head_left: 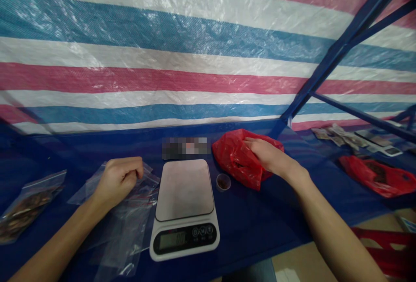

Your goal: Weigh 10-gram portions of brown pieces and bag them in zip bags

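Observation:
My left hand [118, 178] is curled into a fist above a spread of clear zip bags [125, 225]; nothing shows in its fingers. My right hand [266, 154] is at the red plastic bag [232, 156], its fingers bent against the crumpled plastic near the bag's opening and partly hidden by it. Between my hands stands a white kitchen scale [185, 191] with a bare weighing plate and a lit display too blurred to read surely. A small clear cup [223, 182] with some brown matter inside sits between the scale and the red bag.
At the far left lies a filled zip bag [29, 210] of brown pieces. A pixelated dark object [185, 147] is behind the scale. To the right are another red bag [380, 175], small packets [338, 136] and a second scale [386, 149]. Blue metal bars [334, 52] slant above the blue table.

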Action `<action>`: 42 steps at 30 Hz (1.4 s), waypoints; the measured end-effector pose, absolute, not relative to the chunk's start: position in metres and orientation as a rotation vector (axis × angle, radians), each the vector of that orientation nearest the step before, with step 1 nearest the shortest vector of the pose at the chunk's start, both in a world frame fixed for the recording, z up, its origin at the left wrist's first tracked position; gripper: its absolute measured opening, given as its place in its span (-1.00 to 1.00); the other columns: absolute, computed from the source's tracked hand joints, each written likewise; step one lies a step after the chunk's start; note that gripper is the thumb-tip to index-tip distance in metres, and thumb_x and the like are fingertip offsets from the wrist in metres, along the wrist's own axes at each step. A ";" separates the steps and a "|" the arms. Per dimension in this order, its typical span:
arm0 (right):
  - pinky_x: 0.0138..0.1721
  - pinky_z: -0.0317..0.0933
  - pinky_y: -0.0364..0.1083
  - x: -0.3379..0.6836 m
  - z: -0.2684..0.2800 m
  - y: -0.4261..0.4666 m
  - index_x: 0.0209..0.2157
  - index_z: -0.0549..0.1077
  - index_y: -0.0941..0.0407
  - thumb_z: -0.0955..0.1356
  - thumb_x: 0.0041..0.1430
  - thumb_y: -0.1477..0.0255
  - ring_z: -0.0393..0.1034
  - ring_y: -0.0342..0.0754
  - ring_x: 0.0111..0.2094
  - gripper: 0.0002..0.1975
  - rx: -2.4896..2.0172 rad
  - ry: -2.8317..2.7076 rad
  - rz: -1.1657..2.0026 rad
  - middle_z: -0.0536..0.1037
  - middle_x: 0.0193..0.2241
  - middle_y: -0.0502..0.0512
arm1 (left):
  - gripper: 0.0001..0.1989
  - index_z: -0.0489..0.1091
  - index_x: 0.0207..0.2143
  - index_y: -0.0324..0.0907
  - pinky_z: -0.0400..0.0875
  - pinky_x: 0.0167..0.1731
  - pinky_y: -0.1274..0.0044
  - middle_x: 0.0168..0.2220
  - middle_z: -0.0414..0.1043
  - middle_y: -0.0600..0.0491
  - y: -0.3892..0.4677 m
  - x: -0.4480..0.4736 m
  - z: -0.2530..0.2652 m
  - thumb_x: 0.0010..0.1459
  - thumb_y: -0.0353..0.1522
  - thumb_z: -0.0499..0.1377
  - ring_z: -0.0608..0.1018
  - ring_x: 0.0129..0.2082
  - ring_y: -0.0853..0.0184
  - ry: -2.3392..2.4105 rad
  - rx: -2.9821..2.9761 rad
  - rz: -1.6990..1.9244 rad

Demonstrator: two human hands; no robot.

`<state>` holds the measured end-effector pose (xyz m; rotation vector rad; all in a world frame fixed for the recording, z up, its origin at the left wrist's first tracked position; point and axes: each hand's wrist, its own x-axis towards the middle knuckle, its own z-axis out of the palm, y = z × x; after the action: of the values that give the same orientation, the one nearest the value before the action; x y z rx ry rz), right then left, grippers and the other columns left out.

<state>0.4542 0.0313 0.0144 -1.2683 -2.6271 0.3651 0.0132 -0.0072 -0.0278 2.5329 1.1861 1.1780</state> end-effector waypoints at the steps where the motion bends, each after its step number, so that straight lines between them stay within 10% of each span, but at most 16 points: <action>1: 0.04 0.37 -0.02 0.455 0.014 0.034 -0.10 0.61 0.10 0.30 0.32 0.59 0.59 0.10 -0.02 -0.72 -1.255 -2.629 0.360 0.69 -0.12 0.23 | -0.71 0.27 -0.64 -0.14 0.19 -0.57 0.58 -0.67 0.28 0.17 -0.007 0.013 -0.028 -0.05 -0.64 -0.06 0.38 -0.68 0.47 1.188 2.530 1.181; 13: -0.18 0.38 -0.07 0.454 0.053 0.014 -0.16 0.60 0.10 0.46 0.35 0.29 0.55 -0.01 -0.26 -0.83 -1.088 -2.209 0.235 0.64 -0.24 0.12 | -0.72 0.29 -0.63 -0.14 0.21 -0.57 0.59 -0.66 0.31 0.18 -0.007 0.012 -0.026 -0.06 -0.62 -0.05 0.41 -0.67 0.47 1.194 2.550 1.155; 42: -0.14 0.33 -0.10 0.392 0.048 -0.030 -0.10 0.59 0.08 0.30 0.50 0.49 0.52 -0.08 -0.19 -0.80 -1.025 -2.742 0.642 0.59 -0.15 0.08 | -0.74 0.30 -0.64 -0.16 0.18 -0.54 0.60 -0.65 0.30 0.20 -0.005 0.010 -0.025 -0.05 -0.60 -0.05 0.39 -0.66 0.48 1.253 2.513 1.074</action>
<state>0.3919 -0.0298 0.0475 -1.0250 -2.7418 0.6421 0.0098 -0.0052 -0.0250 2.5131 1.2529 1.0737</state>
